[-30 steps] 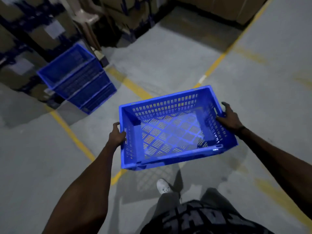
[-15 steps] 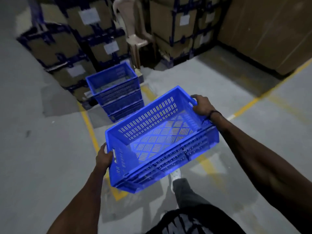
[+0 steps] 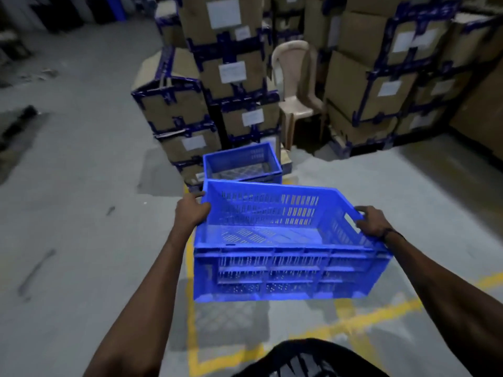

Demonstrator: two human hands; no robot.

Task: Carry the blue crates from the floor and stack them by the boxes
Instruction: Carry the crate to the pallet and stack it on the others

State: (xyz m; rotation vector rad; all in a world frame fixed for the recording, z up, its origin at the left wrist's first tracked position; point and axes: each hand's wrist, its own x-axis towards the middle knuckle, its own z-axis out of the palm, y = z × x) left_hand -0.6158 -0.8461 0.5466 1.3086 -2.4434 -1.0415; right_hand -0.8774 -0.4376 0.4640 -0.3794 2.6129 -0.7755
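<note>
An empty blue slotted crate (image 3: 283,265) hangs level in the air at the centre of the view, held by both short ends. My left hand (image 3: 190,212) grips its left rim and my right hand (image 3: 371,221) grips the right-end handle. Just beyond it, a stack of blue crates (image 3: 242,163) stands on the floor against the cardboard boxes (image 3: 206,115); only the top crate of the stack shows, the carried crate hides the rest.
Tall stacks of strapped cardboard boxes (image 3: 381,85) fill the back and right. A beige plastic chair (image 3: 296,85) stands between them. Yellow lines (image 3: 362,319) cross the grey concrete floor under the crate. Dark debris (image 3: 24,115) lies at far left.
The crate has swung from tilted to level and the view has turned to face the stack, which now lies straight ahead and much closer. Both hands have kept their grip.
</note>
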